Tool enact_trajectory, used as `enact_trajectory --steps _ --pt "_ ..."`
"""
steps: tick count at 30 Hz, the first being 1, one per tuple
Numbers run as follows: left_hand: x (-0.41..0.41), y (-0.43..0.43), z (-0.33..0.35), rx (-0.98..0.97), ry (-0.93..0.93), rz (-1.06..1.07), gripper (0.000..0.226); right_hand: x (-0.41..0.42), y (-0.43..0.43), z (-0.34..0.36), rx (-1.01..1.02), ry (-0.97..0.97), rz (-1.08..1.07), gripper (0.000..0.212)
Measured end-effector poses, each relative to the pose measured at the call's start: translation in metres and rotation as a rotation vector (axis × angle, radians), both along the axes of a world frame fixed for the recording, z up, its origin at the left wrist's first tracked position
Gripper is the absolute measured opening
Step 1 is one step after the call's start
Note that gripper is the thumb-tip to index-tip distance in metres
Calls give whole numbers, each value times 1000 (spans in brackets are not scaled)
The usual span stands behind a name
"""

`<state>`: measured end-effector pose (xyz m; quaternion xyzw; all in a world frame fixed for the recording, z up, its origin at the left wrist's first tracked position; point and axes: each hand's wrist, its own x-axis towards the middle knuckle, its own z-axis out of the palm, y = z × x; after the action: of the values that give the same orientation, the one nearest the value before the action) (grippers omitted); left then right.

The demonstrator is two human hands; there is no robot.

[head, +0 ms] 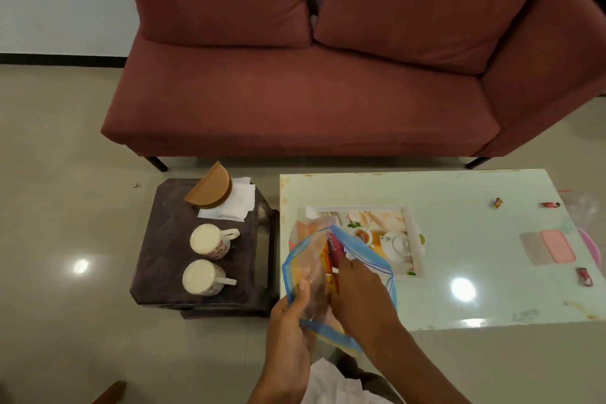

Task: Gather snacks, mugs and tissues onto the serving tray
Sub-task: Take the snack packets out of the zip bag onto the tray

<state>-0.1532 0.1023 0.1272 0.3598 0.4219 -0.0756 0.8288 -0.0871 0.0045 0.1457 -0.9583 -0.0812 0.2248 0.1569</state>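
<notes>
My left hand (290, 321) grips the left edge of a clear zip bag (311, 269) with a blue rim, held above the near left corner of the white table. My right hand (359, 292) reaches into the bag's mouth, where colourful snack packets (333, 249) show; its fingertips are hidden inside. Behind the bag, the printed serving tray (414, 239) lies on the table. Two white mugs (210, 241) (203, 277) stand upside down on a dark side stool, with white tissues (234, 205) under a wooden holder (210, 190) behind them.
Small wrapped candies (497, 203) (551, 205) (585, 276) lie on the white table (459, 305) at the right, near a pink flat case (557, 245). A red sofa (295, 102) stands beyond the table. The dark stool (164, 256) sits left of the table.
</notes>
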Motion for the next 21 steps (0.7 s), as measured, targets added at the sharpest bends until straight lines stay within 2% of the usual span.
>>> enact_trajectory --steps 2,5,9,12,14,17,21 --pt "-2 2 -1 -6 -30 3 28 -3 6 -7 -89 -28 26 31" --pt "-3 4 -5 21 -25 4 34 -7 5 -11 -59 -30 -12 15" --pt "0 -2 -11 131 14 -80 34 -15 -5 -18 134 -5 -88 24" --pt "1 -2 -13 163 31 -67 24 -21 -9 -13 265 5 -207 32" --pt "5 -8 -13 182 16 -76 22 -22 -20 -10 378 -40 -298 26" --pt "15 -28 -13 190 22 -126 26 -13 -40 -2 515 -167 -404 3" --pt "32 -61 -18 259 107 -130 21 9 -69 8 655 -226 -568 16"
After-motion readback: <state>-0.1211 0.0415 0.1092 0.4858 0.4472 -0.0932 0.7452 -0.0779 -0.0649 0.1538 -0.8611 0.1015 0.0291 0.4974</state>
